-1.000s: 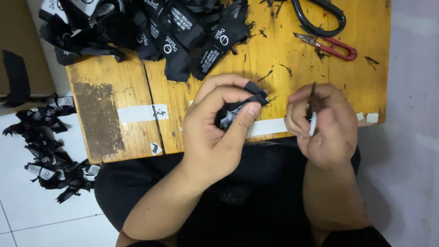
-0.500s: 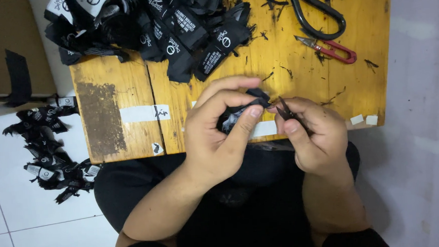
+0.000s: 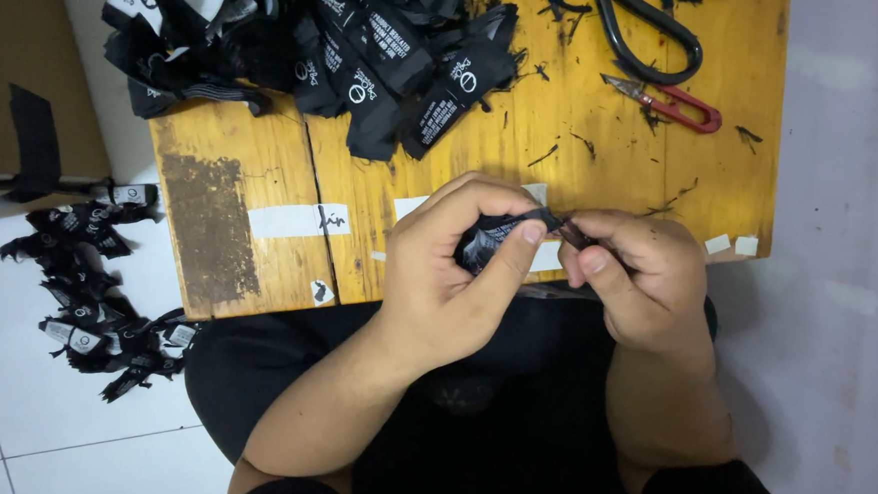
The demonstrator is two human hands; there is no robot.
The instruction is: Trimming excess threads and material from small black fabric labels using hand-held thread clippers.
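Two hands meet over the near edge of a yellow wooden surface (image 3: pixel 595 159). The left hand (image 3: pixel 460 266) is curled around a small black fabric label (image 3: pixel 489 242), thumb pressed on its top edge. The right hand (image 3: pixel 636 277) pinches a thin dark strip (image 3: pixel 571 234) at the label's end, fingers closed tight. A heap of black labels (image 3: pixel 348 41) covers the far side of the surface; red thread snips (image 3: pixel 667 103) and black-handled scissors (image 3: pixel 648 26) lie to the right. More labels (image 3: pixel 91 285) lie scattered on the white floor tiles.

left hand (image 3: pixel 455 266) curled, pinching; right hand (image 3: pixel 636 272) fisted, thumb up, touching it.
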